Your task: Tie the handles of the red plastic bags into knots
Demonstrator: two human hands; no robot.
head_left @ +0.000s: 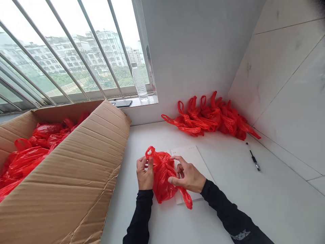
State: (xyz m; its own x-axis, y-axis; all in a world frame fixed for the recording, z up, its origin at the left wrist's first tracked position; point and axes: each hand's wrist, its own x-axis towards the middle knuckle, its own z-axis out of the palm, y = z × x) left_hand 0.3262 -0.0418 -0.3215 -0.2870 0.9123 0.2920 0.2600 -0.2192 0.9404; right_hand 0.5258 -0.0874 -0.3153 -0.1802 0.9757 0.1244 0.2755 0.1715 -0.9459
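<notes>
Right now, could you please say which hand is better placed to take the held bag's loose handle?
Probably the right hand: open near the loose handle, while the left hand pinches the red bag's other handle.

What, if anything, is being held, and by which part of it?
The left hand pinches the red bag by a looped handle. The right hand is partly open over the bag; whether it grips anything cannot be told.

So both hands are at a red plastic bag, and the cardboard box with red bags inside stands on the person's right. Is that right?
Not quite: the head view shows the cardboard box on the person's left. The red bags are inside it, and the left hand and right hand are at a red plastic bag.
</notes>
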